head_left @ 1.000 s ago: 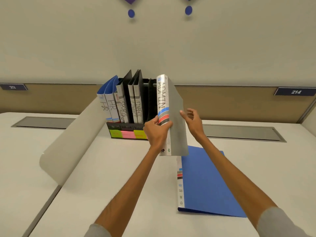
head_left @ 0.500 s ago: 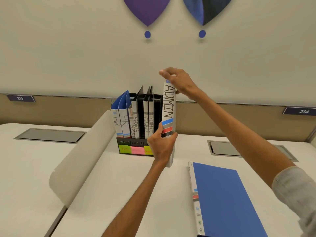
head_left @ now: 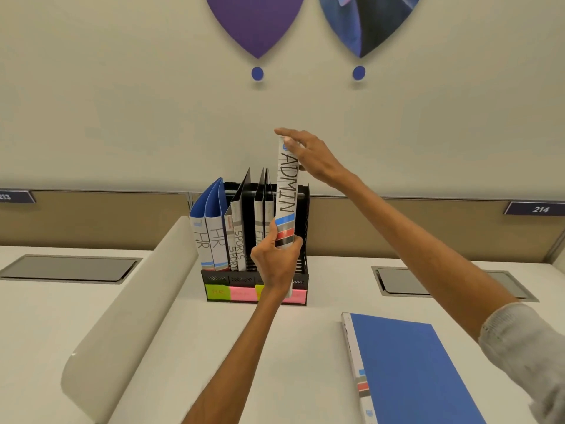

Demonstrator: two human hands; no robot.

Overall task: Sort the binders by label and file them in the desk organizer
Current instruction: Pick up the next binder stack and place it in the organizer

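At the far left a wall plate (head_left: 13, 197) is cut by the frame edge, its number only partly readable. A curved white desk divider (head_left: 128, 304) sweeps up toward the black desk organizer (head_left: 301, 264), whose front carries green and pink sticky labels (head_left: 241, 293); their writing is too faint to read. Filed in it from the left are two blue HR binders (head_left: 211, 237), two SPORTS binders (head_left: 237, 240) and what looks like a FINANCE pair (head_left: 260, 228), their spines half covered by the left hand (head_left: 275, 261). That hand is closed around the lower spine of the ADMIN binder (head_left: 287, 191), which stands upright over the organizer's rightmost slot, its bottom end hidden behind the wrist. The right hand (head_left: 308, 154) rests curled on the binder's top end, fingertips over the corner. Further right a blue binder (head_left: 409, 368) lies flat on the desk (head_left: 305, 362), cut off below, and plate 214 (head_left: 539, 209) sits on the partition
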